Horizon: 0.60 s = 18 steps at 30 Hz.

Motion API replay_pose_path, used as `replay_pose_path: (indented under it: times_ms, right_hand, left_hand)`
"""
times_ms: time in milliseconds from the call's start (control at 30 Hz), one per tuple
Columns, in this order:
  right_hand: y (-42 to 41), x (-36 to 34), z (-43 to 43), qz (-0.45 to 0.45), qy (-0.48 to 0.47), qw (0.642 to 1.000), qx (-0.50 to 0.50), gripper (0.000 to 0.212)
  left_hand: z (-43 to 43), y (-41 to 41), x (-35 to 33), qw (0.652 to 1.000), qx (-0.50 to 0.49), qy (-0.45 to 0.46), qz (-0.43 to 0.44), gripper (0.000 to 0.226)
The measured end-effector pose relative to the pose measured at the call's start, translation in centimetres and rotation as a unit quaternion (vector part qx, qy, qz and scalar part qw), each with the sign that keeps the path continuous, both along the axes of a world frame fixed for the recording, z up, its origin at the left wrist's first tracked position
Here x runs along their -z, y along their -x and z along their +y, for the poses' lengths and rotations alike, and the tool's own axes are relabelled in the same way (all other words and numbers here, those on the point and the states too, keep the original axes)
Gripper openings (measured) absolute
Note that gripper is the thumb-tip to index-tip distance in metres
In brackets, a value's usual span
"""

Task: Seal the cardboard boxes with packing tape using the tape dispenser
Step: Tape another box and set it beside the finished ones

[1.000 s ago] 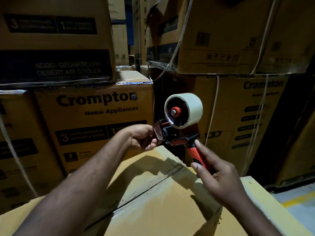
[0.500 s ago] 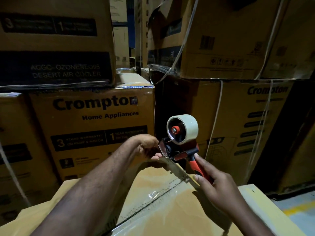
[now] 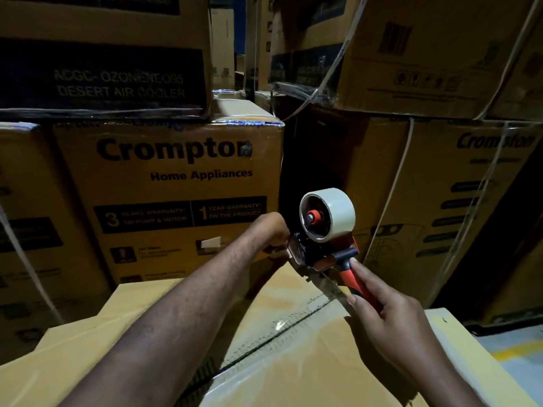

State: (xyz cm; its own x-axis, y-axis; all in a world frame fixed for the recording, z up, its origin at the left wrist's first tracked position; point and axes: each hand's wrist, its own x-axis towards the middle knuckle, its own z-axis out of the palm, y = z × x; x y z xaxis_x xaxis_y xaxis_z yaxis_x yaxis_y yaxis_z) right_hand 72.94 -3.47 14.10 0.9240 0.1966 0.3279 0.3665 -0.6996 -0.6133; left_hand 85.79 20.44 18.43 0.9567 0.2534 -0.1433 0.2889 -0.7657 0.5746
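A brown cardboard box (image 3: pixel 293 371) lies in front of me, its top flaps meeting in a centre seam with clear tape along it. My right hand (image 3: pixel 385 321) grips the red handle of the tape dispenser (image 3: pixel 323 248), which carries a pale tape roll (image 3: pixel 335 212) and sits at the box's far edge. A strip of clear tape runs from the dispenser down toward the seam. My left hand (image 3: pixel 273 233) is at the dispenser's front end, fingers curled at the tape there; the hand's far side is hidden.
Stacked printed appliance cartons (image 3: pixel 176 186) with white strapping rise close behind the box on the left and right (image 3: pixel 455 201), with a dark gap between them. A strip of floor with a yellow line (image 3: pixel 517 351) shows at the lower right.
The dispenser has come down from above the box to its far edge, and both hands have moved down and away with it. Tape now stretches toward the seam.
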Motion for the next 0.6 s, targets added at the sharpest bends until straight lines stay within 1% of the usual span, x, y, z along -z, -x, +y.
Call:
replay_pose_path:
  times_ms: [100,167,267,333,367,467,533,600]
  right_hand:
    - [0.4,0.1,0.0,0.006,0.004,1.000,0.012,0.065]
    - [0.4,0.0,0.1,0.008,-0.005,1.000,0.018,0.064]
    - [0.6,-0.1,0.1,0.006,-0.011,1.000,0.021,0.064]
    - [0.9,-0.1,0.1,0.005,-0.011,1.000,0.021,0.064]
    - [1.0,0.0,0.0,0.005,-0.013,1.000,0.022,0.063]
    - [1.0,0.0,0.1,0.006,-0.007,1.000,0.027,0.063]
    - [1.0,-0.1,0.2,0.008,-0.001,1.000,0.020,0.063]
    - [1.0,-0.1,0.2,0.008,0.001,1.000,0.013,0.063]
  left_hand:
    - [0.4,-0.2,1.3,1.000,-0.016,0.015,0.005,0.030]
    - [0.5,-0.5,2.3,1.000,-0.017,-0.011,0.002,0.030]
    - [0.8,-0.5,2.7,0.999,0.030,0.008,0.011,0.029]
    - [1.1,-0.1,2.4,0.999,0.034,0.013,0.003,0.023]
    - [1.2,0.0,2.3,0.999,0.036,0.030,0.005,0.017]
    - [1.5,0.1,2.1,0.997,0.040,0.047,0.039,0.007]
    - [1.5,0.4,1.7,0.996,0.045,0.032,0.067,0.007]
    - [1.4,0.2,1.8,0.996,0.043,0.021,0.070,0.010]
